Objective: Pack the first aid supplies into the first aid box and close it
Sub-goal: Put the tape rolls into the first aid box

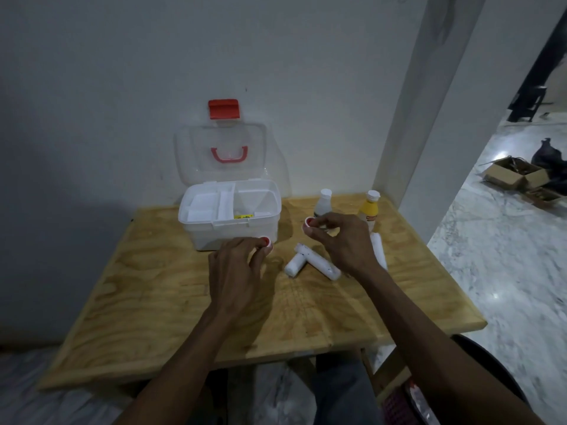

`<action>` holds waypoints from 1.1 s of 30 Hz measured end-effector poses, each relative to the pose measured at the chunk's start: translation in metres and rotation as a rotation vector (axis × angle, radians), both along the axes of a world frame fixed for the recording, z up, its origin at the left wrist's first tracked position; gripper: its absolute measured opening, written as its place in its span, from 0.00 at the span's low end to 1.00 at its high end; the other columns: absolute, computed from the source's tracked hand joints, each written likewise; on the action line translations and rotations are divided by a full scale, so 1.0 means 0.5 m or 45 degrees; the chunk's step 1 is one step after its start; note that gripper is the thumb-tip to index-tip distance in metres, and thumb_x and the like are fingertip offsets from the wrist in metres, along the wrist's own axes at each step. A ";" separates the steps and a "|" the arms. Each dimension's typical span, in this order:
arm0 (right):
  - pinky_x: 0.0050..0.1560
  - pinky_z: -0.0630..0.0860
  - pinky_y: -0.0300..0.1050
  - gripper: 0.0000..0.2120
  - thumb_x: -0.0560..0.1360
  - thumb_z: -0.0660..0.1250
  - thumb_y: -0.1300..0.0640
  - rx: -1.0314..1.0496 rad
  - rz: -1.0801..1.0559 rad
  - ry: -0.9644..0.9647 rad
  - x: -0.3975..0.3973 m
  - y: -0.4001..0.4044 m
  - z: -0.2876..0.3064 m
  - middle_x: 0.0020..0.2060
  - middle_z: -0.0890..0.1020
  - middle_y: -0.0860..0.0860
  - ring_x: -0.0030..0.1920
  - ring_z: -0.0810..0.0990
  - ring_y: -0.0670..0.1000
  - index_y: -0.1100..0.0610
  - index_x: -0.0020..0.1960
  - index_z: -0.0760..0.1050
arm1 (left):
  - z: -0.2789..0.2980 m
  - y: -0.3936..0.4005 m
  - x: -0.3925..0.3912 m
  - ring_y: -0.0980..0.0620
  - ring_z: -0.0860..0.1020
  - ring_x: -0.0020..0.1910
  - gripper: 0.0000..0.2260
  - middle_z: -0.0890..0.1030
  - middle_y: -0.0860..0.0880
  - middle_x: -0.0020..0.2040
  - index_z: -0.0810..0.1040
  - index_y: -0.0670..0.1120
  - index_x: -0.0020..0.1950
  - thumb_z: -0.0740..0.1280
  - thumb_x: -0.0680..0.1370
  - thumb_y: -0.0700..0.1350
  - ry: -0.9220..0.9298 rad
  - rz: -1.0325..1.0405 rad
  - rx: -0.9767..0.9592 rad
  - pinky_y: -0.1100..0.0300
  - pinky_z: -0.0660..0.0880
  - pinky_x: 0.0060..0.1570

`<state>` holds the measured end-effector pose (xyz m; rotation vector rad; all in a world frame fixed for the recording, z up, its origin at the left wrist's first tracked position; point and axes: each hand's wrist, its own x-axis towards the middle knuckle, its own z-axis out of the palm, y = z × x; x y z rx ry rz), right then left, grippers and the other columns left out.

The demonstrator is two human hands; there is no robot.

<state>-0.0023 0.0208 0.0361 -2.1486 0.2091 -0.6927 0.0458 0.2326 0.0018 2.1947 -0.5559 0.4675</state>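
Yellow bottle (367, 213) label blurred, perhaps unreadable

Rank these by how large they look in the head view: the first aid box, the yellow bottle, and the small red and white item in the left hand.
1. first aid box, clearly largest, lid open.
2. yellow bottle, partly hidden by the right hand.
3. small red and white item in the left hand, mostly covered by fingers, so its full size is unsure.

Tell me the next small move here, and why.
Probably carry the small red-and-white roll in the left hand over the open first aid box and drop it in: the lid stands open, that hand is nearest, and bottles and gauze rolls are still outside.
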 end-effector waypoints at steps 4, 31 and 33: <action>0.41 0.70 0.26 0.07 0.71 0.76 0.50 -0.041 0.075 -0.047 0.047 0.052 0.054 0.42 0.85 0.43 0.41 0.79 0.37 0.53 0.45 0.85 | 0.062 0.056 0.026 0.52 0.81 0.53 0.05 0.85 0.56 0.50 0.84 0.54 0.49 0.71 0.76 0.51 -0.067 0.076 -0.137 0.46 0.76 0.54; 0.50 0.80 0.50 0.08 0.72 0.74 0.49 -0.500 0.329 0.204 0.436 0.249 0.042 0.46 0.86 0.48 0.42 0.81 0.48 0.51 0.49 0.85 | 0.096 0.153 0.356 0.48 0.78 0.52 0.09 0.84 0.48 0.54 0.86 0.48 0.50 0.74 0.73 0.50 0.078 0.225 0.287 0.56 0.72 0.47; 0.48 0.80 0.51 0.09 0.71 0.75 0.48 -0.534 0.319 0.210 0.443 0.252 0.036 0.45 0.86 0.48 0.42 0.80 0.48 0.50 0.49 0.85 | 0.095 0.157 0.360 0.48 0.77 0.51 0.09 0.85 0.49 0.51 0.86 0.49 0.49 0.75 0.72 0.51 0.108 0.213 0.289 0.53 0.75 0.46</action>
